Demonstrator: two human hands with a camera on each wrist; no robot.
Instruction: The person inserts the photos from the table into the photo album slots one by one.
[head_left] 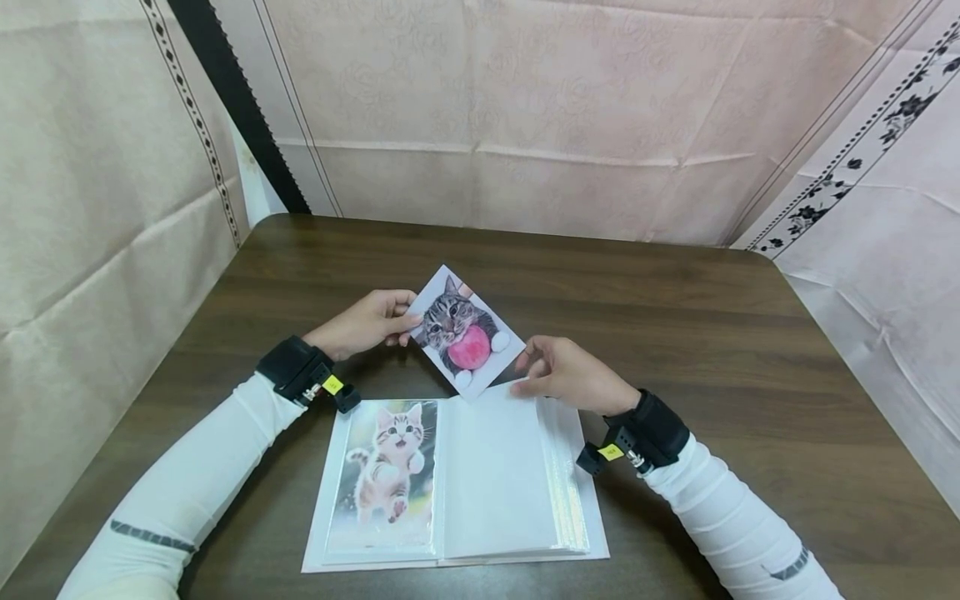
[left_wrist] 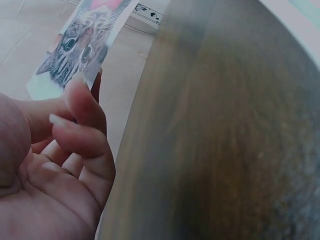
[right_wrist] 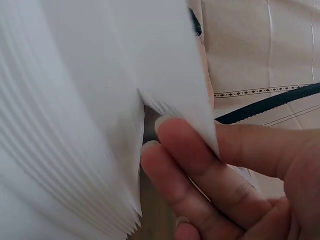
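My left hand (head_left: 367, 321) pinches the left corner of a photo print (head_left: 450, 321) of a tabby cat with a pink ball. The print is tilted above the table, its lower corner over the top edge of the open photo album (head_left: 596, 533). In the left wrist view, thumb and forefinger meet on the print (left_wrist: 82, 45). My right hand (head_left: 573, 375) pinches the top of the album's white right-hand page (head_left: 495, 475). From the right wrist, the page's sleeve (right_wrist: 165, 60) gapes beside the fingertips (right_wrist: 172, 132). A kitten picture (head_left: 390, 467) fills the left page.
The album lies flat on a brown wooden table (head_left: 675, 333), with several more sleeves (head_left: 566, 500) stacked at its right side. Pale patterned cloths (head_left: 525, 108) hang behind and beside the table. A black strip (head_left: 240, 100) runs down at the back left.
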